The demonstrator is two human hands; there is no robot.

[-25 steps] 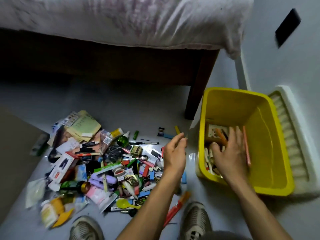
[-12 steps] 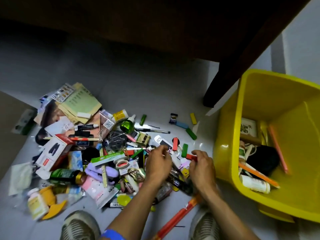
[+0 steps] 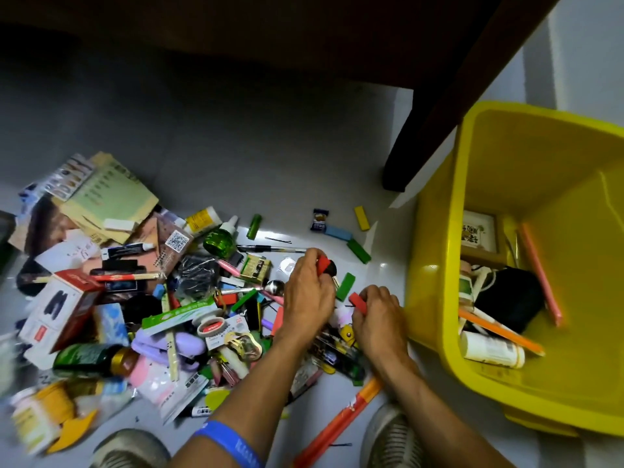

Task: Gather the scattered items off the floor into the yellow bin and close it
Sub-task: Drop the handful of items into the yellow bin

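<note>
A person crouches over a heap of scattered items (image 3: 175,298) on a pale floor (image 3: 236,157), both hands working at the heap's right-hand edge. The left hand (image 3: 309,292) has its fingers curled round a small red-and-black object (image 3: 326,266), lifted slightly above the clutter. The right hand (image 3: 380,315) pinches a red block (image 3: 358,302) between thumb and fingertips, just beside a green block (image 3: 345,287) lying flat. The yellow bin (image 3: 435,265) stands open at right, its near wall close to the right hand with only a narrow strip of floor between; inside lie a white tube (image 3: 491,349), an orange stick (image 3: 499,332), a pink stick (image 3: 540,271), a black pouch (image 3: 506,295) and a small framed picture (image 3: 479,233). A dark furniture leg (image 3: 422,130) comes down to the floor just behind the bin's far left corner. Beyond the heap the floor runs bare toward the shadow under the furniture, with loose pieces in between: a yellow block (image 3: 362,218), a blue block (image 3: 337,233), a green cylinder (image 3: 254,226) and a pen (image 3: 270,248). A long orange-red stick (image 3: 337,420) lies between two grey shoes (image 3: 391,434) at the bottom edge. A blue wristband (image 3: 229,440) circles the left forearm.
</note>
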